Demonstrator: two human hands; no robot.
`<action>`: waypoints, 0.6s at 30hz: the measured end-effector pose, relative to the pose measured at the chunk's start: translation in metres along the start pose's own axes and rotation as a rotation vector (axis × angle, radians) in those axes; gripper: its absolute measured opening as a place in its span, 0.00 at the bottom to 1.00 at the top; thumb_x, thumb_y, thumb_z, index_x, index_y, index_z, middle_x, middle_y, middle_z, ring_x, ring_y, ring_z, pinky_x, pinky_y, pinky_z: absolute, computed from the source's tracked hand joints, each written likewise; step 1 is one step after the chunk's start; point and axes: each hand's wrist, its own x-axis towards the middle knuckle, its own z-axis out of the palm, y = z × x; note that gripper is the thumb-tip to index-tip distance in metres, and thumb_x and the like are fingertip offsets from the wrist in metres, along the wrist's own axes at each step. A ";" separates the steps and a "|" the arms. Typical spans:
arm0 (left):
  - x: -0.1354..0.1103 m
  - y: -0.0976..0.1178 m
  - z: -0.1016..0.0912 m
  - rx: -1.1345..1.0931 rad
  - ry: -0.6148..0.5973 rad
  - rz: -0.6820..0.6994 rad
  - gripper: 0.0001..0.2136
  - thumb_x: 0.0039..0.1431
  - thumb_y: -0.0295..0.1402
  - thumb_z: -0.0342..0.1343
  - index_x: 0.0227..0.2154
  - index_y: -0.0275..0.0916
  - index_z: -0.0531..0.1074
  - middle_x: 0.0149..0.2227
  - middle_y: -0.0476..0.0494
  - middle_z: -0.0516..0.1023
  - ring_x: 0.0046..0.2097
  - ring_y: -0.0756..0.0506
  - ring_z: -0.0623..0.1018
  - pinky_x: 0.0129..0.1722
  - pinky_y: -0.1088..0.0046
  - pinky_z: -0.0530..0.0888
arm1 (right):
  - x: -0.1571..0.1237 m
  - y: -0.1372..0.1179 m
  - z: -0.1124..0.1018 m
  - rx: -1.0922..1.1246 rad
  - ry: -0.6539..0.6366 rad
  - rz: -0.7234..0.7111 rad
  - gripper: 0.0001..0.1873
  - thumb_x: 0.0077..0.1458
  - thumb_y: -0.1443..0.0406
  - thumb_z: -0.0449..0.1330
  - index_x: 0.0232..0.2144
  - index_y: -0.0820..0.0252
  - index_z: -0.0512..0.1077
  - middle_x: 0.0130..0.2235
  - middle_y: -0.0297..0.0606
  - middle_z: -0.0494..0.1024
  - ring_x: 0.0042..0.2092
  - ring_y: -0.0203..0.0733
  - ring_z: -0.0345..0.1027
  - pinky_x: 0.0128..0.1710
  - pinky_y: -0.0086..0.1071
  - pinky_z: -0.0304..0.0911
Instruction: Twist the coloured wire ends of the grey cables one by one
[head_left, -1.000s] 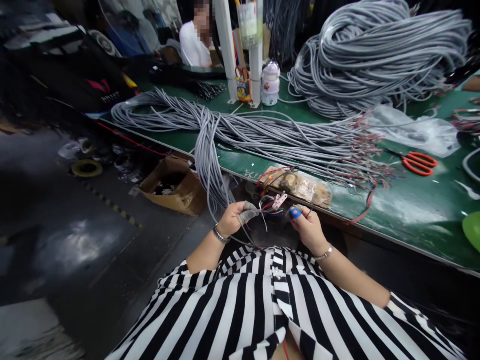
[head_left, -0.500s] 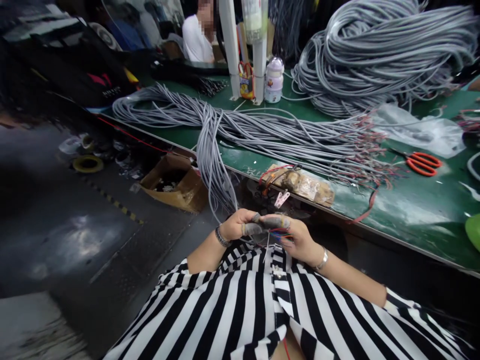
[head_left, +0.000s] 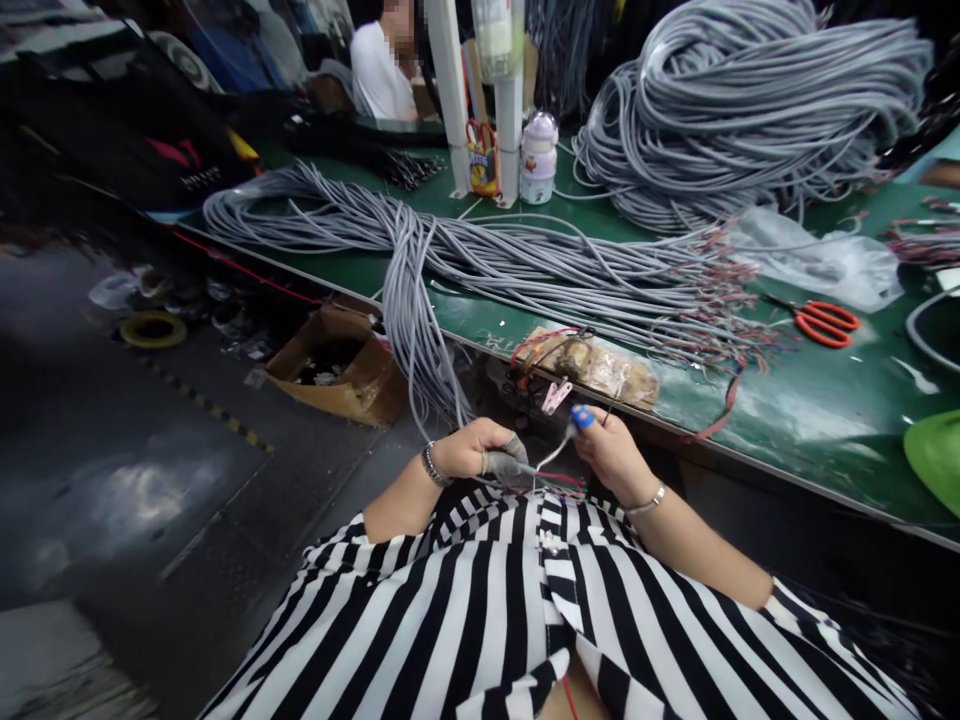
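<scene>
My left hand point(head_left: 484, 455), with grey coverings on thumb and finger, is closed round the end of a grey cable. Thin coloured wires point(head_left: 561, 482) fan out from that end toward the right, in front of the striped shirt. My right hand point(head_left: 609, 452) is raised a little apart and pinches a whitish strand point(head_left: 556, 450) that runs back to the left hand; its exact kind is unclear. A blue covering shows on the right thumb. From the green table point(head_left: 780, 430) a bundle of grey cables point(head_left: 420, 310) hangs down beside the left hand.
Grey cables with stripped ends lie along the table, near orange-handled scissors point(head_left: 825, 324). Behind them are a large cable coil point(head_left: 750, 110), a plastic bag point(head_left: 817, 262) and a bottle point(head_left: 538, 160). A cardboard box point(head_left: 337, 370) stands below. Another person point(head_left: 381, 70) sits beyond.
My right hand has moved away from the left, up and to the right, drawing the whitish strand out between them. The left hand keeps its grip. The view has shifted slightly.
</scene>
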 end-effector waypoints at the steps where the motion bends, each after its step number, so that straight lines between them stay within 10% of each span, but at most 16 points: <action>1: 0.000 -0.001 0.000 0.005 0.055 0.011 0.18 0.58 0.44 0.58 0.33 0.31 0.79 0.29 0.37 0.80 0.30 0.47 0.78 0.32 0.76 0.74 | 0.005 0.001 -0.003 0.057 0.067 0.023 0.28 0.45 0.43 0.65 0.21 0.58 0.59 0.16 0.22 0.52 0.17 0.25 0.37 0.15 0.24 0.33; 8: 0.008 -0.011 0.001 0.064 0.436 0.032 0.16 0.55 0.43 0.61 0.32 0.31 0.78 0.28 0.41 0.79 0.29 0.49 0.75 0.31 0.76 0.72 | 0.032 -0.001 -0.006 0.093 -0.024 0.139 0.32 0.46 0.37 0.59 0.21 0.61 0.67 0.18 0.28 0.62 0.16 0.23 0.36 0.13 0.23 0.33; 18: 0.028 -0.034 0.002 -0.063 0.512 -0.037 0.18 0.53 0.46 0.62 0.31 0.31 0.77 0.24 0.46 0.74 0.26 0.53 0.69 0.27 0.78 0.66 | 0.044 0.000 0.013 0.190 -0.033 0.099 0.31 0.39 0.39 0.66 0.20 0.61 0.66 0.15 0.25 0.57 0.17 0.25 0.43 0.15 0.22 0.37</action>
